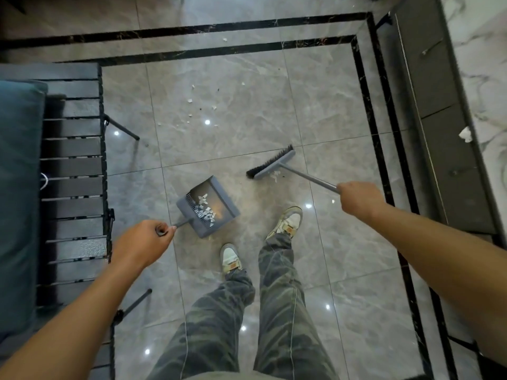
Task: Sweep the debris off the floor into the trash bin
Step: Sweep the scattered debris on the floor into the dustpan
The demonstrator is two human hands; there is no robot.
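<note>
My left hand [144, 244] grips the handle of a grey dustpan [208, 207], which holds several white scraps and sits tilted just above or on the floor in front of my feet. My right hand [359, 197] holds the metal handle of a grey broom [270, 163] with black bristles, its head to the right of the dustpan and apart from it. Small white debris [200, 105] lies scattered on the grey tiles beyond both tools. A few crumbs cling by the broom head. No trash bin is in view.
A black slatted table [72, 171] with thin legs stands at the left, a blue cushion [16, 187] beside it. A dark cabinet [428, 105] under a marble counter runs along the right. My two feet [288, 223] stand on the glossy tiles.
</note>
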